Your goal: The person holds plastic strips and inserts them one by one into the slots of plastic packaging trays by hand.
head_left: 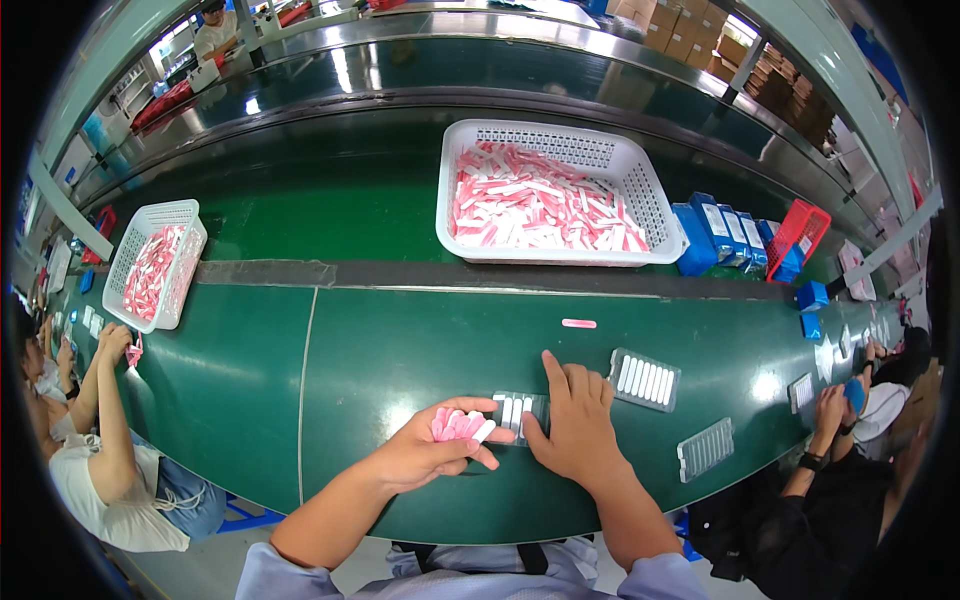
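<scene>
My left hand [428, 452] is closed around a fanned bunch of small flat pink-and-white strips with rounded ends [456, 425]. Its fingertips reach the left edge of a clear plastic tray [541, 408], in which several white strips [512, 410] lie side by side. Over that tray's right side is my right hand [580, 425], its index finger stretched out and its thumb apart, touching or just above the tray. I see nothing held in it. Right of it lies a second clear tray [647, 380], filled with a row of white strips. A single pink strip [579, 323] lies beyond my hands.
Another clear tray [706, 450] sits nearer the right edge. Across a dark seam stands a large white basket [560, 257] heaped with strips, beside blue packs [722, 235] and a red basket [800, 235]. A smaller white basket [190, 265] stands left. People work on both sides.
</scene>
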The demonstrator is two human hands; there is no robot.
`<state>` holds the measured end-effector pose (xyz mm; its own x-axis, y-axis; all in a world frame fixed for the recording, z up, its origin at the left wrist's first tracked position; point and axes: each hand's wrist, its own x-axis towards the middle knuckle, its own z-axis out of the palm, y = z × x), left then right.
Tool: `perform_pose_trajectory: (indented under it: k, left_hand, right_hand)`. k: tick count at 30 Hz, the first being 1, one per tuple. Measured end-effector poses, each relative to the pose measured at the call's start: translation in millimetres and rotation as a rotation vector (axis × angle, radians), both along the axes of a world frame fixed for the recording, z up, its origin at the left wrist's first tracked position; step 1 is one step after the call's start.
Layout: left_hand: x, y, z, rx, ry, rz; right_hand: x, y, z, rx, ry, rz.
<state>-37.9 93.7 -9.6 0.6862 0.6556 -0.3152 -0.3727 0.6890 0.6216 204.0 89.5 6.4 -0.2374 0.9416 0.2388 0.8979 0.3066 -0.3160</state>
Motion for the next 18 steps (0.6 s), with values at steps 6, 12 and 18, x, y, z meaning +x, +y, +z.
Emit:
perform_pose_trajectory:
  k: [6, 12, 18]
  left_hand:
    - [3, -4, -3, 0.019, 0.032, -0.011]
    - [8, -6, 2, 0.120, 0.082, -0.053]
    - [1, -1, 7, -0.092, 0.035, -0.084]
  right_hand:
    - [-1, 2, 10, 0.164, 0.217, 0.031]
    - [-12, -7, 5, -0.074, 0.408, 0.295]
    - [8, -3, 7, -0.019, 0.400, 0.444]
